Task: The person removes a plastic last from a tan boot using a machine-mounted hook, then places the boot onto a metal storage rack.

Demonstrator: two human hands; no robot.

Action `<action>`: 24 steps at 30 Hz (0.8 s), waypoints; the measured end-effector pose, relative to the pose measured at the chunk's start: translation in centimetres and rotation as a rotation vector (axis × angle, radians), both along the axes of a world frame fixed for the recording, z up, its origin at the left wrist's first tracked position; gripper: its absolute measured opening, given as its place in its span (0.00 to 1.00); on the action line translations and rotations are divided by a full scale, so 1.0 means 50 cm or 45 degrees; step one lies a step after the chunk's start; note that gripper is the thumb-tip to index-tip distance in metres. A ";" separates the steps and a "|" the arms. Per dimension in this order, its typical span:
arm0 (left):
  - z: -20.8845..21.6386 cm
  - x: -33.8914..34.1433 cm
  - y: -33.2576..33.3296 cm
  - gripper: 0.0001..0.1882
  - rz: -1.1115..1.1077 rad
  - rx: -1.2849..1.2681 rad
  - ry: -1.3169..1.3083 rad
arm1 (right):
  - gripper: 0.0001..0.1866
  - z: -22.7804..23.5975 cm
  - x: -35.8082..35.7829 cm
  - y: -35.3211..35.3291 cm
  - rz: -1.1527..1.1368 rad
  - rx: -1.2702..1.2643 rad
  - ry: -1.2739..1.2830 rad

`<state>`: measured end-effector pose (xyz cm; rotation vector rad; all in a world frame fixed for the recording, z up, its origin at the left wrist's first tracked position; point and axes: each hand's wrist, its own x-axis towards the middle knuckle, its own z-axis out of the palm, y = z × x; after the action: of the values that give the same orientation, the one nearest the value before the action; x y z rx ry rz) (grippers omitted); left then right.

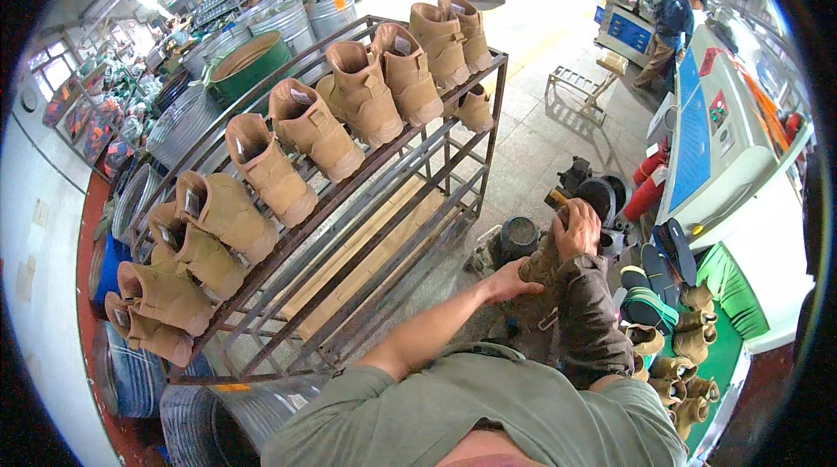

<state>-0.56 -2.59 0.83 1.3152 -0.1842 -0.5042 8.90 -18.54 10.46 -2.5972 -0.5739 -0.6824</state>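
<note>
My left hand [514, 282] is closed against the side of a mottled brown thing [542, 266] in front of my body, its thumb along the near side. Its kind is hard to make out. My right hand [578, 230] curls over the upper end of the same thing, fingers bent down. A small tan piece [555, 198] shows just beyond the right fingertips. Past the hands stands a dark machine with round black wheels [602, 197]. A black round pad [519, 238] sits left of the right hand. My right forearm wears a dark brown sleeve; the left is bare.
A metal rack [349, 198] on my left carries a row of tan boots [261, 166]. More boots [695, 343] lie on a green surface at my right, beside black and green insoles [658, 271]. A white and blue machine [697, 153] stands farther right. A person [673, 27] works beyond.
</note>
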 end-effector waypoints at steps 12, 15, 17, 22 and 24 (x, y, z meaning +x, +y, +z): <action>-0.046 -0.029 -0.051 0.42 0.275 0.116 -0.211 | 0.48 0.021 -0.096 0.018 0.062 -0.074 -0.343; -0.042 -0.026 -0.048 0.43 0.261 0.206 -0.184 | 0.44 0.044 -0.092 0.014 0.032 -0.243 -0.099; -0.046 -0.030 -0.052 0.43 0.233 0.147 -0.149 | 0.41 0.036 -0.084 0.008 0.019 -0.229 -0.129; -0.034 -0.013 -0.035 0.43 0.063 0.154 -0.052 | 0.20 0.109 -0.013 0.001 0.242 -0.337 -0.047; -0.072 0.008 -0.037 0.41 -0.017 0.087 -0.120 | 0.17 0.129 0.031 0.005 0.335 -0.349 0.053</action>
<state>-0.18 -4.45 -2.76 1.4066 -0.2559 -0.4637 10.47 -18.30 16.93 -2.7020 -1.0373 -0.4918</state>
